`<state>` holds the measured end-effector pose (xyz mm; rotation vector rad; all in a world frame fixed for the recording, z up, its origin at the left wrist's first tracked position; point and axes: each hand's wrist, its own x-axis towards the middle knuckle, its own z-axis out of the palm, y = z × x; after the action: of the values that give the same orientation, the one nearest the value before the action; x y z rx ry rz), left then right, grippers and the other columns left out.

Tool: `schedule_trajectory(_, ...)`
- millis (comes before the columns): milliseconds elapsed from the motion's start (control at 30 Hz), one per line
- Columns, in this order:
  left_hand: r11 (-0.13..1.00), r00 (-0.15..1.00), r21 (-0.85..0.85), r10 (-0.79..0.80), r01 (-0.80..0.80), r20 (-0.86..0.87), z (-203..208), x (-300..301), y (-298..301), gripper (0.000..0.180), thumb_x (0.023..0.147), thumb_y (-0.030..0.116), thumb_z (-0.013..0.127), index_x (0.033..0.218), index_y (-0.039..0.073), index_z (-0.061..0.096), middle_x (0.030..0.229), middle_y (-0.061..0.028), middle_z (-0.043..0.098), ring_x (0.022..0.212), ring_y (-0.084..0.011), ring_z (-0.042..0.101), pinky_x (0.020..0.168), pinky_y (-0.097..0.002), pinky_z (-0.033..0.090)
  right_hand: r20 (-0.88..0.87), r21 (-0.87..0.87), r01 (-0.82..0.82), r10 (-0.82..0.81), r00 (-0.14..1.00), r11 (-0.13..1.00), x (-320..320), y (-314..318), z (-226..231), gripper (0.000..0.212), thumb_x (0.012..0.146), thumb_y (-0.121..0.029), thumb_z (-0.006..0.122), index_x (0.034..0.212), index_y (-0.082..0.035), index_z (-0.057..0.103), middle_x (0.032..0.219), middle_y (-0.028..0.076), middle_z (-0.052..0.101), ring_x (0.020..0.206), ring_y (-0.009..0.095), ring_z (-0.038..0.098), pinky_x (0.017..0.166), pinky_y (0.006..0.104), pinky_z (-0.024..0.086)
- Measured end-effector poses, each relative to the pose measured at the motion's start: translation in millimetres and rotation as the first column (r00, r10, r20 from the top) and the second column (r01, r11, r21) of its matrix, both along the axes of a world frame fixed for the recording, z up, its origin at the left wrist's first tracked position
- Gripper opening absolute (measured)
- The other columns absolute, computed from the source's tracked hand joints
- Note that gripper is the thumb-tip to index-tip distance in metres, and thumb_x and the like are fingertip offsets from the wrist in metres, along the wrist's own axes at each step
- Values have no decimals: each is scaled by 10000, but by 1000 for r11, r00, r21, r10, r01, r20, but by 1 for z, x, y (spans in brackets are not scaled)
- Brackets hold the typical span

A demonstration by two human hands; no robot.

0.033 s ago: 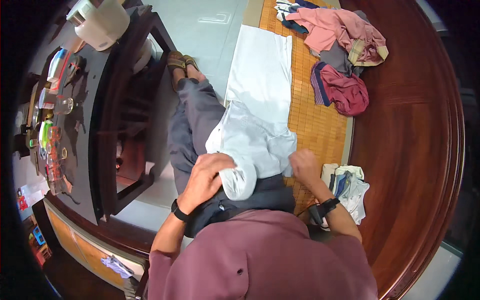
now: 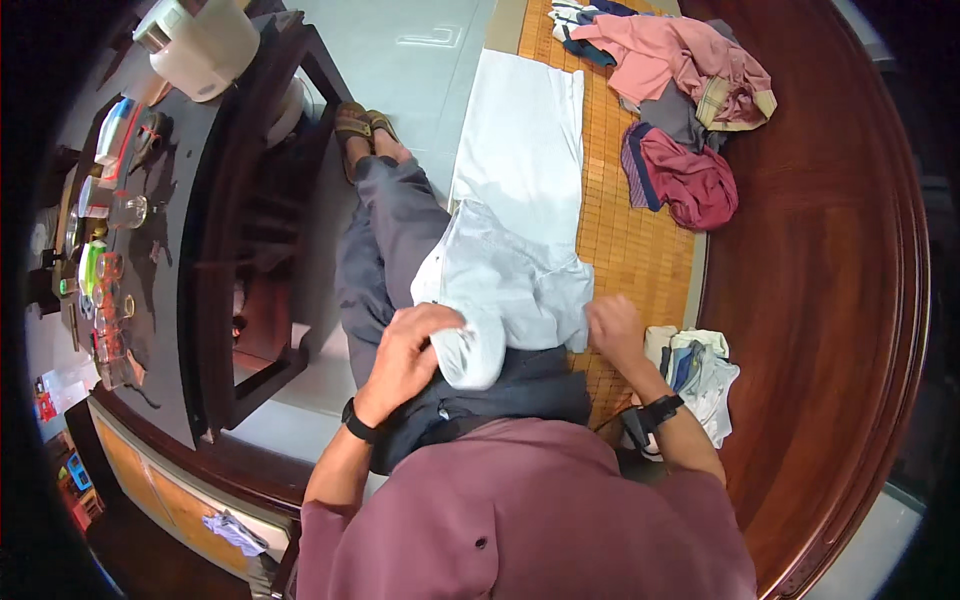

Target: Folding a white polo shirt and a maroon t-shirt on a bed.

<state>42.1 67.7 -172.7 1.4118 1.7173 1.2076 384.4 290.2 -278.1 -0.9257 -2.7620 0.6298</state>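
A long white garment (image 2: 520,150) lies lengthwise along the bench, its near part crumpled across my lap. Whether it is trousers or a shirt I cannot tell. My left hand (image 2: 412,345) is closed on its near left edge, where a rounded fold of cloth curls up beside the fingers. At the garment's near right corner, my right hand (image 2: 615,328) has its fingers bent together against the edge; what is pinched there is hidden. A dark band circles each wrist.
Pink, grey and maroon clothes (image 2: 690,70) lie heaped on the slatted bamboo bench (image 2: 605,160). Folded clothes (image 2: 695,375) sit by my right forearm. A dark wooden backrest (image 2: 810,250) rises at right. To the left, a dark table (image 2: 165,270) carries glasses and a white kettle-like appliance (image 2: 205,50).
The rounded fold of cloth by my left hand has shifted slightly left and up. My right hand has moved a little to the right.
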Motion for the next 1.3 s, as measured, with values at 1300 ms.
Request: schedule_trajectory(1300, 943, 868, 164, -330, 288, 370, 91, -18, -4, 225, 802, 123, 906, 995, 51, 817, 1073, -106, 725, 933, -232, 672, 865, -354, 495, -28, -165, 30, -35, 999, 986, -1, 2, 183, 173, 903, -23, 682, 1069, -6, 726, 1005, 195, 717, 958, 391, 695, 843, 440, 557)
